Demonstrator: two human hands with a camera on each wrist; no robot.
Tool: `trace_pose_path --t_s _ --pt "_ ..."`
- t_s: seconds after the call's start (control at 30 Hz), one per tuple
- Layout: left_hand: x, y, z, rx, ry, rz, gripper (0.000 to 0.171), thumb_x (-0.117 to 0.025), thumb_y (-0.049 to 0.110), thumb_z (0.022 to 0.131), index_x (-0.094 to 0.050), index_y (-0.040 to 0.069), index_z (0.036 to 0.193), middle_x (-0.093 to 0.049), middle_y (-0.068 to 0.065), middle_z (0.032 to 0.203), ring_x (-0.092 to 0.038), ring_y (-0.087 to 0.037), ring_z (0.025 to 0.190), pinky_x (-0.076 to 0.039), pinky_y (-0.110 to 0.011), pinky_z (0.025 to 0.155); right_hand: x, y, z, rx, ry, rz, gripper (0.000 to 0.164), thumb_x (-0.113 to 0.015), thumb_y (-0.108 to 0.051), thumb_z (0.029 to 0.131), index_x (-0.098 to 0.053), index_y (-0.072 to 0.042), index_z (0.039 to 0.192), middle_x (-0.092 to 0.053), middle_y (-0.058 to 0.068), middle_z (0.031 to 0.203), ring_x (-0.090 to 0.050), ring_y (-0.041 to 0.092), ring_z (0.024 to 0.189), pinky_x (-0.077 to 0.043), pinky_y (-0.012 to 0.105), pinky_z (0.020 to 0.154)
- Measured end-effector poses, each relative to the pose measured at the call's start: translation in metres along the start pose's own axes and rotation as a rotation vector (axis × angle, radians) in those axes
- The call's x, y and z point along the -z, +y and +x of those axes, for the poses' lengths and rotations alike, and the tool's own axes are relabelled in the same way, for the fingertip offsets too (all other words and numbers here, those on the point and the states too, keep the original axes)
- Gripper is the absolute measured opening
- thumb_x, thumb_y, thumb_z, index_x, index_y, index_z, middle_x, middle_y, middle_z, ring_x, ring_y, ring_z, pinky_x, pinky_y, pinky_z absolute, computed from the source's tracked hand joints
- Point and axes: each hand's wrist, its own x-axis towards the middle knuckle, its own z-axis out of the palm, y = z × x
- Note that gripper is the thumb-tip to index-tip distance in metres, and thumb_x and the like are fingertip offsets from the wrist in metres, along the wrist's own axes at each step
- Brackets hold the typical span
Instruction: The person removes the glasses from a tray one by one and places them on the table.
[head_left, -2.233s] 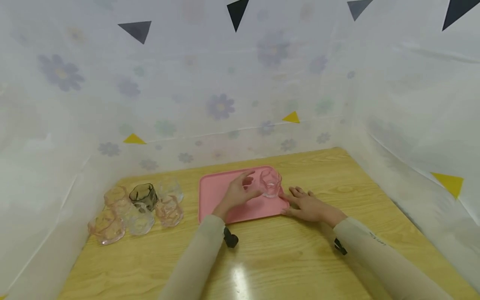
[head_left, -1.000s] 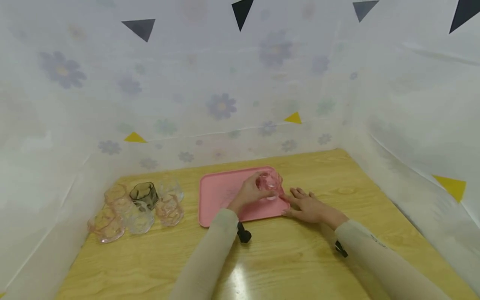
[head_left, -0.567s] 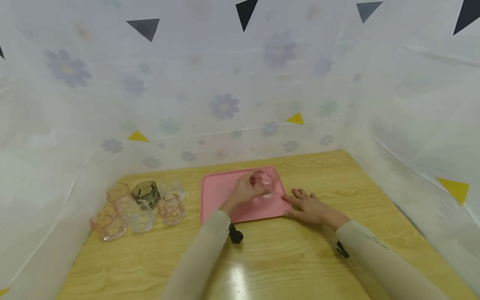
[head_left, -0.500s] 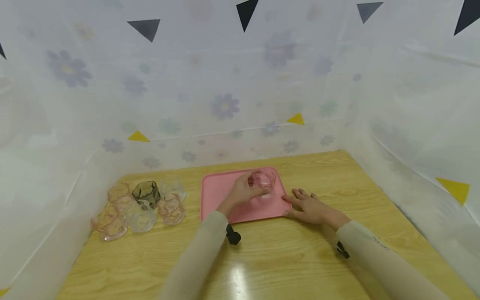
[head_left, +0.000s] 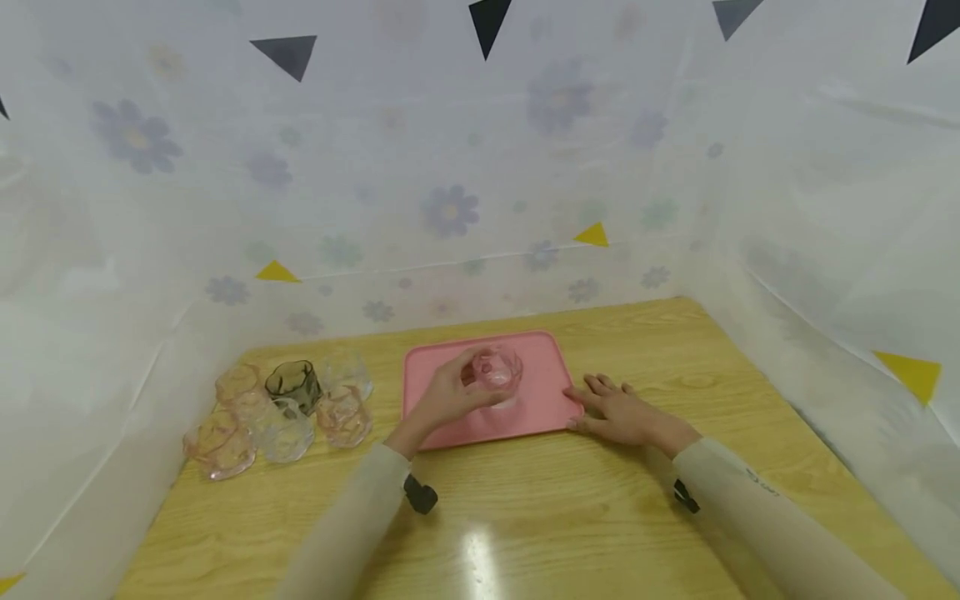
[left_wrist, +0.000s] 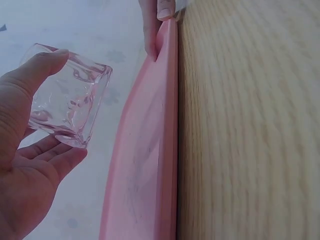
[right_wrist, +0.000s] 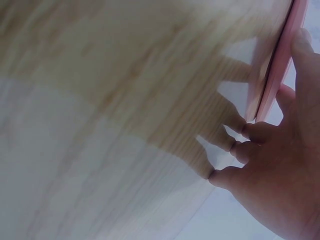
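Note:
My left hand (head_left: 447,397) grips a clear drinking glass (head_left: 501,369) with wavy, faceted sides, thumb on one side and fingers on the other. In the left wrist view the glass (left_wrist: 75,102) hangs apart from the pink tray (left_wrist: 137,165), raised over its surface. The tray (head_left: 542,404) lies flat on the table and carries nothing else in view. At its right end rests my right hand (head_left: 624,415), fingers spread. In the right wrist view, thumb and index finger of that hand (right_wrist: 280,170) lie at the tray's edge (right_wrist: 280,70), while the other fingertips touch the wood.
Left of the tray, several glasses stand close together: a dark grey one (head_left: 293,385), a pale orange one (head_left: 219,446), a clear one (head_left: 283,435) and others. White floral sheeting (head_left: 450,167) walls in the back and sides of the wooden table (head_left: 570,508).
My left hand has closed round the glass at the tray's right end, lifted it and carried it left toward the tray's middle. The right hand has stayed at the tray's edge.

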Motion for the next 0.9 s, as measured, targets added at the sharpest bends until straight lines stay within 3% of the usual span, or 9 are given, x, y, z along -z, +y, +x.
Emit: trace_pose_path --t_s 0.4,0.77,0.9 --pt "0.03 0.004 -0.05 -0.081 0.022 0.015 0.075 -0.093 0.016 0.083 -0.056 0.011 0.148 -0.064 -0.018 0.139 -0.066 -0.032 0.129 -0.055 -0.039 0.109 0.001 -0.001 -0.001 0.016 0.0 0.016 0.075 -0.051 -0.06 0.106 -0.036 -0.018 0.166 -0.018 0.03 0.172 -0.012 0.054 0.159 -0.008 0.081 0.121" --pt "0.054 -0.01 -0.099 -0.028 0.096 0.011 0.075 -0.09 0.018 0.086 -0.053 0.013 0.151 -0.063 -0.019 0.143 -0.062 -0.036 0.136 -0.052 -0.043 0.112 0.0 0.002 0.0 0.016 0.002 0.002 0.075 -0.051 -0.062 0.106 -0.035 -0.019 0.166 -0.019 0.031 0.172 -0.013 0.054 0.159 -0.01 0.082 0.12" --pt "0.06 -0.014 -0.114 -0.04 0.11 0.034 0.076 -0.089 0.02 0.088 -0.051 0.012 0.153 -0.059 -0.018 0.148 -0.06 -0.037 0.138 -0.052 -0.044 0.112 -0.001 0.002 0.0 0.016 0.007 0.004 0.076 -0.05 -0.063 0.106 -0.035 -0.02 0.166 -0.019 0.03 0.172 -0.012 0.054 0.159 -0.01 0.082 0.121"
